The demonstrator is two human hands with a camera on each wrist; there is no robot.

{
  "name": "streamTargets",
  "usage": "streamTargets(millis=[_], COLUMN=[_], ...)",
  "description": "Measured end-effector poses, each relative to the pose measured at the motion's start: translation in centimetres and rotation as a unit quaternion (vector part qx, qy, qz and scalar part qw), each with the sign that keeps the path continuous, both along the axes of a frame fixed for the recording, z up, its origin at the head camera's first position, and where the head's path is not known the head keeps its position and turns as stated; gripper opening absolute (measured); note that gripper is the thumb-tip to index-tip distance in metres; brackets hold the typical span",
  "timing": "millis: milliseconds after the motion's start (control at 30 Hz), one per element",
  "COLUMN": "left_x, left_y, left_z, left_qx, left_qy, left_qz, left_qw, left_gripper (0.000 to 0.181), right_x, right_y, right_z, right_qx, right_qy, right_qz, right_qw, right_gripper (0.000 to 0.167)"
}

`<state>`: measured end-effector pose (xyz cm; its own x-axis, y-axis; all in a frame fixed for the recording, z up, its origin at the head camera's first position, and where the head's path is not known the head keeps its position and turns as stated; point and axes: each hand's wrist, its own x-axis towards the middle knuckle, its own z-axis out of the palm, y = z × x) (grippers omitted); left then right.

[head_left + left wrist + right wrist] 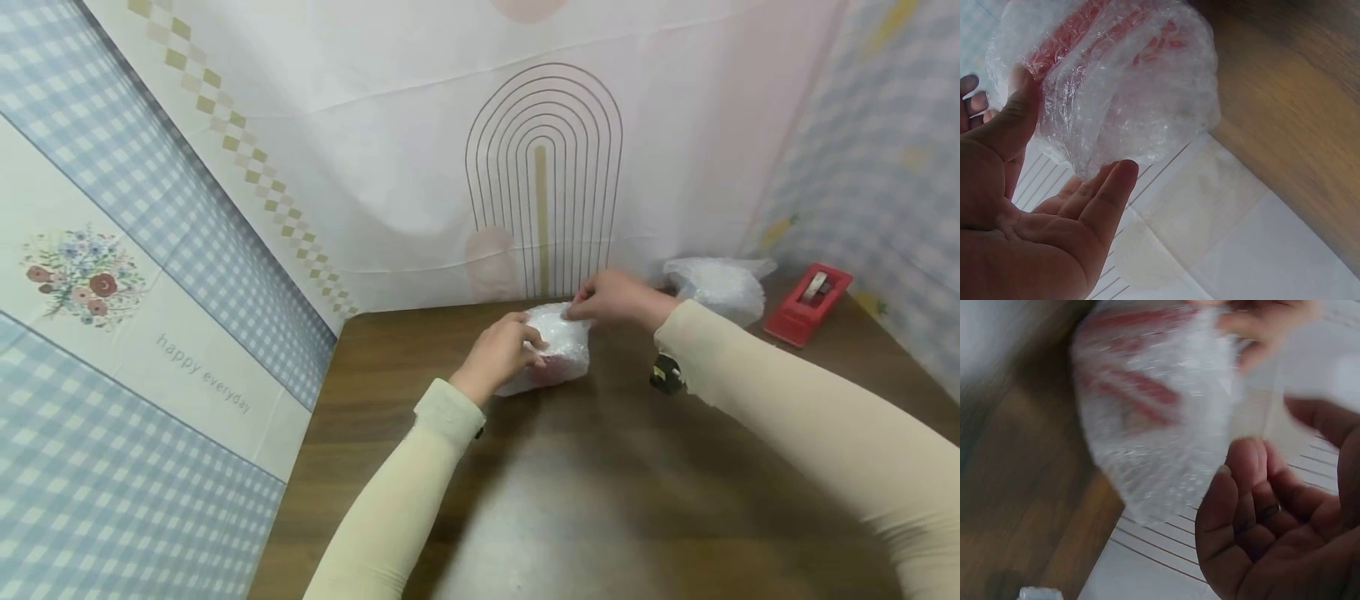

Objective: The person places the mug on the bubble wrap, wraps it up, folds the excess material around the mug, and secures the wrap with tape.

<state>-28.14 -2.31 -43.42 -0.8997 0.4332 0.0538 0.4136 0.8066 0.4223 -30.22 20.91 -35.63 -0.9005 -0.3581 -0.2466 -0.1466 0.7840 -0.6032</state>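
Observation:
A package in clear bubble wrap (558,337) with something red inside sits toward the back of the brown table. My left hand (498,354) holds it from the left; in the left wrist view the thumb lies against one side of the wrap (1141,106) and the fingers against another. At the package's upper right is my right hand (618,297). The right wrist view shows the fingers of that hand (1272,531) loosely bent beside the edge of the wrap (1166,469), with the thumb held apart from them. What exactly the wrap encloses cannot be made out.
Behind the right forearm lies another piece of bubble wrap (720,283). A red tape dispenser (808,306) stands at the table's right. A printed white cloth (390,167) hangs along the back edge, with blue checked cloth at both sides.

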Motion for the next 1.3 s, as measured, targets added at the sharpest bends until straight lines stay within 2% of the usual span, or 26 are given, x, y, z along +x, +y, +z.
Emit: streamTargets(millis=[133, 200, 267, 333, 500, 567, 700, 867, 1033, 1133, 1200, 1300], left_x=[0.0, 0.0, 0.0, -0.1, 0.0, 0.0, 0.0, -0.1, -0.1, -0.1, -0.1, -0.1], left_y=[0.1, 0.1, 0.1, 0.1, 0.3, 0.3, 0.4, 0.4, 0.5, 0.5, 0.4, 0.3], left_z=[0.0, 0.0, 0.1, 0.1, 0.2, 0.2, 0.2, 0.1, 0.1, 0.1, 0.1, 0.1], left_qx=[-0.005, -0.006, -0.007, -0.008, -0.006, -0.004, 0.0, -0.001, -0.002, -0.001, -0.002, -0.005], left_qy=[0.009, 0.012, 0.014, 0.014, 0.007, 0.003, 0.0, 0.0, -0.002, -0.004, -0.003, -0.001], left_qz=[-0.006, -0.006, -0.005, -0.004, -0.001, 0.001, 0.002, 0.002, 0.005, 0.004, 0.004, 0.009], left_qw=[0.9999, 0.9999, 0.9999, 0.9999, 1.0, 1.0, 1.0, 1.0, 1.0, 1.0, 1.0, 1.0], left_gripper=[0.024, 0.023, 0.024, 0.024, 0.024, 0.024, 0.024, 0.023, 0.024, 0.024, 0.024, 0.025], right_x=[0.3, 0.5, 0.5, 0.5, 0.4, 0.3, 0.1, -0.5, -0.9, -1.0, -1.2, -1.4], right_y=[-0.5, -0.8, -1.0, -1.1, -0.8, -0.7, -0.4, 0.0, 0.2, 0.3, 0.5, 0.8], right_z=[-1.3, -1.7, -2.0, -2.1, -1.6, -1.3, -0.4, 0.5, 1.1, 1.0, 0.8, 0.4], right_qx=[0.055, 0.068, 0.076, 0.075, 0.056, 0.05, 0.029, 0.007, 0.007, 0.008, -0.017, -0.099], right_qy=[0.022, 0.032, 0.043, 0.049, 0.039, 0.033, 0.017, -0.025, -0.047, -0.055, -0.065, -0.099], right_qz=[0.038, 0.038, 0.03, 0.025, 0.034, 0.035, 0.036, 0.04, 0.045, 0.052, 0.047, 0.022], right_qw=[0.9975, 0.9964, 0.9957, 0.9956, 0.9971, 0.9976, 0.9988, 0.9989, 0.9978, 0.9971, 0.9967, 0.9899], right_gripper=[0.047, 0.055, 0.054, 0.046, 0.014, 0.007, 0.01, 0.018, 0.021, 0.021, 0.02, 0.018])
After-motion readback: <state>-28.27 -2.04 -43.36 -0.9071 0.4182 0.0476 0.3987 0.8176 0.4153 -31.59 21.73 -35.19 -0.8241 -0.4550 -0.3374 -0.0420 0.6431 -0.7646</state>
